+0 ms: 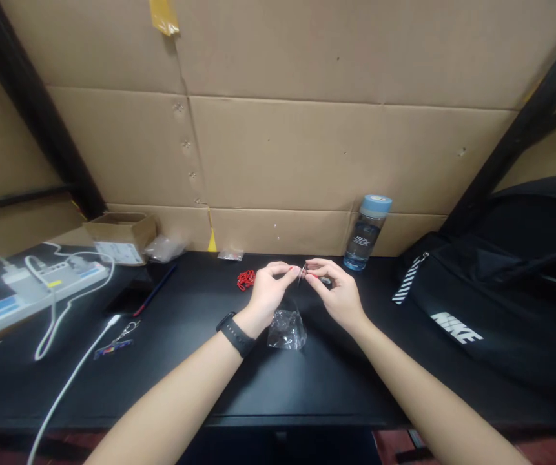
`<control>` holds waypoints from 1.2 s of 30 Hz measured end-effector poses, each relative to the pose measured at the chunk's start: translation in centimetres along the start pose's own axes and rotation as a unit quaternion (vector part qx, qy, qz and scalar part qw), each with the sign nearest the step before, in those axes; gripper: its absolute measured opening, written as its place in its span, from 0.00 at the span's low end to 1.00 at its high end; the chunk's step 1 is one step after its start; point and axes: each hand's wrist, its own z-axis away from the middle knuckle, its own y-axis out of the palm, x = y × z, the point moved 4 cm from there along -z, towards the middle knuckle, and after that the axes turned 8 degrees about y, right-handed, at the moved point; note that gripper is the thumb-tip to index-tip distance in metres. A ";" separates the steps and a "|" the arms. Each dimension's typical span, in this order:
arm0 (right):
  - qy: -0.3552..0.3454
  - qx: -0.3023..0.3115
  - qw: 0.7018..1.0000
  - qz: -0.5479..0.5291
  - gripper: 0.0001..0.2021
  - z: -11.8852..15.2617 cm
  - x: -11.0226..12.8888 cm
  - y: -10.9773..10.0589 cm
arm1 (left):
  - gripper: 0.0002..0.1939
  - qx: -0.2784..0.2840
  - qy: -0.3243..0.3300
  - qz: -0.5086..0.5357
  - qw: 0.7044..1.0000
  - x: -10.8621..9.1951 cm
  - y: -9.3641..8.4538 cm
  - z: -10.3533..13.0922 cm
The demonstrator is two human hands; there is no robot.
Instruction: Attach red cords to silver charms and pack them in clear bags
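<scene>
Along the far side, the black table (pixel 258 387) is backed by cardboard (pixel 278 161). The black backpack (pixel 500 290) is set at the right and the white power strip (pixel 40 284) at the left, seemingly so that the middle is left for handwork. The water bottle (pixel 365 236) is stood at the far right, beyond the right hand (pixel 339 292). By that hand and the left hand (pixel 268 290), a small thin piece (pixel 302 274) is grasped in pinched fingertips, raised above the table — probably because finer control is given by a two-sided hold. The crumpled clear wrapper (pixel 286 330) is placed on the near side, and the tangled red cord (pixel 245 279) is kept just left of the left hand. The piece is seen as narrow and partly dark, with red beside it — its exact shape is hidden by fingers and blur.
</scene>
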 end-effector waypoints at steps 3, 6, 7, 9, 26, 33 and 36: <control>0.086 0.031 0.988 -0.123 0.09 0.0 -0.8 0.4 | 0.10 -0.011 -0.009 0.000 1.000 0.2 -0.1 0.0; 0.169 0.045 0.959 -0.224 0.13 0.2 -1.2 0.9 | 0.09 -0.012 0.006 -0.018 1.000 0.1 -0.1 0.0; 0.187 0.051 0.950 -0.246 0.16 0.3 -1.2 1.1 | 0.09 -0.011 0.014 -0.028 0.999 -0.1 -0.1 -0.1; 0.212 0.066 0.935 -0.278 0.22 0.5 -1.3 1.3 | 0.07 -0.008 0.029 -0.047 0.998 -0.3 -0.1 -0.1; 0.264 0.033 0.901 -0.342 0.25 0.7 -1.7 1.4 | 0.06 0.016 0.071 -0.144 0.987 0.4 0.2 -0.2; 0.263 -0.005 0.910 -0.321 0.24 0.2 -2.2 0.0 | 0.05 0.217 0.093 -0.275 0.932 -3.1 -2.1 -0.6; 0.236 0.031 0.926 -0.293 0.25 0.0 -1.7 -0.7 | 0.07 0.442 0.117 -0.284 0.843 -4.9 -2.5 0.9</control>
